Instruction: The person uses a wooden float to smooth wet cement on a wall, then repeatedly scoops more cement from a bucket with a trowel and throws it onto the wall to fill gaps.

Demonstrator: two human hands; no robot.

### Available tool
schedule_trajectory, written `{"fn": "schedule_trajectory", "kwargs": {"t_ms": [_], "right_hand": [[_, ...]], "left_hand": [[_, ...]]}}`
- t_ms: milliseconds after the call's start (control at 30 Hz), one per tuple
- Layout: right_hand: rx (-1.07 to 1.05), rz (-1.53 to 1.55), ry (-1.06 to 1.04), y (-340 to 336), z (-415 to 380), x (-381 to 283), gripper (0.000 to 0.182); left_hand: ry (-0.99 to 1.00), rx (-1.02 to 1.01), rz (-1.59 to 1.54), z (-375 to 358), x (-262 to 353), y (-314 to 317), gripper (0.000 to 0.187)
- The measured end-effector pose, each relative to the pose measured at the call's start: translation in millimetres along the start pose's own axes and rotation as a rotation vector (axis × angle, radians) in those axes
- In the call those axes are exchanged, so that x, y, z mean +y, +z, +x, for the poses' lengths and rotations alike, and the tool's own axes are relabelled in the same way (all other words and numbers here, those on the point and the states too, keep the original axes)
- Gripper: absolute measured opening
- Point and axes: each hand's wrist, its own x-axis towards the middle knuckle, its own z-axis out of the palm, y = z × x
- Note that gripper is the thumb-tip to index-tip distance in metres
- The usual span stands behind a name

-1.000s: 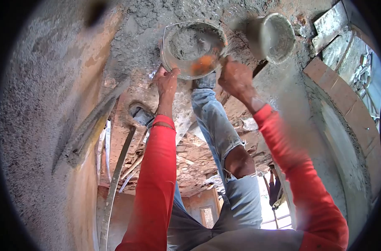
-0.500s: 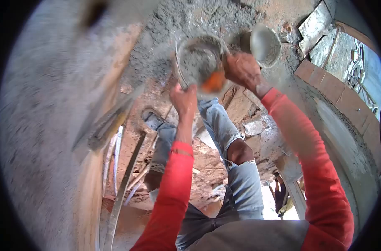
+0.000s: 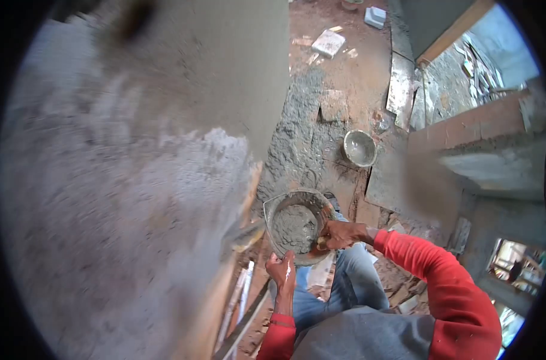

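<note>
A mortar-crusted bucket (image 3: 303,259) is held in front of my body, above my knees. Wet grey mortar (image 3: 294,227) lies inside it. My left hand (image 3: 281,271) is closed on the near rim, its thumb over the edge. At the right side of the bucket, my right hand (image 3: 339,234) is closed with its fingers inside the rim. It grips what looks like a trowel (image 3: 322,244); only a tan handle end shows and the blade is hidden. The bucket's thin wire handle stands out at its left.
A smaller round bowl (image 3: 360,149) rests on the floor beyond the bucket. Spread wet mortar (image 3: 291,147) lies along the foot of the plastered wall (image 3: 135,198) at left. Pale blocks (image 3: 328,43) lie farther off. Long bars (image 3: 240,330) lean low by the wall's edge.
The view has tilted up and shows more wall and floor ahead. The bucket is now lower in view, closer to my body, with both hands still at it.
</note>
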Motion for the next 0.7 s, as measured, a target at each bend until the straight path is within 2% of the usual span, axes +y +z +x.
{"fn": "schedule_trajectory", "kwargs": {"t_ms": [100,167,200,233,333,367,400,467,500,600,633,700], "right_hand": [[0.438,-0.260,-0.500,23.0,-41.5,-14.5,0.038],[0.589,-0.462,-0.338,32.5,-71.1,-52.6,0.034],[0.663,-0.553,-0.247,36.8,-83.7,-68.1,0.033],[0.639,-0.610,-0.154,52.9,-74.2,-68.4,0.033],[0.599,-0.790,-0.457,92.2,-49.1,-40.8,0.037],[0.571,-0.690,-0.397,86.9,-128.6,-88.9,0.035],[0.619,-0.688,-0.371,78.2,-139.4,-87.5,0.031],[0.719,-0.708,-0.327,66.9,-149.6,-79.7,0.022],[0.935,-0.654,-0.377,65.6,-141.5,-68.8,0.019],[0.712,-0.723,-0.384,70.0,-101.1,-36.8,0.021],[0.668,-0.700,-0.454,65.8,-94.5,-28.4,0.022],[0.632,-0.703,-0.424,36.2,-157.8,-60.1,0.023]], "left_hand": [[-0.058,-0.061,-0.093,-10.5,11.2,-40.4,0.009],[-0.075,-0.090,-0.094,-28.9,40.2,-56.5,0.009],[-0.013,-0.107,-0.074,-35.6,55.4,-61.6,0.009],[0.041,-0.121,-0.051,-44.8,68.4,-66.4,0.009],[0.264,-0.130,0.072,-56.1,93.6,-75.3,0.009],[0.351,-0.146,0.115,-47.8,90.3,-76.9,0.010],[0.417,-0.161,0.173,-49.6,81.9,-86.2,0.010],[0.386,-0.164,0.192,-59.6,95.4,-83.5,0.011],[0.383,-0.157,0.182,-68.7,103.5,-76.8,0.011],[0.457,-0.132,0.205,-88.0,114.7,-60.6,0.015],[0.507,-0.122,0.217,-88.1,120.1,-52.0,0.016],[0.501,-0.097,0.186,-81.8,114.7,-35.3,0.017]]}}
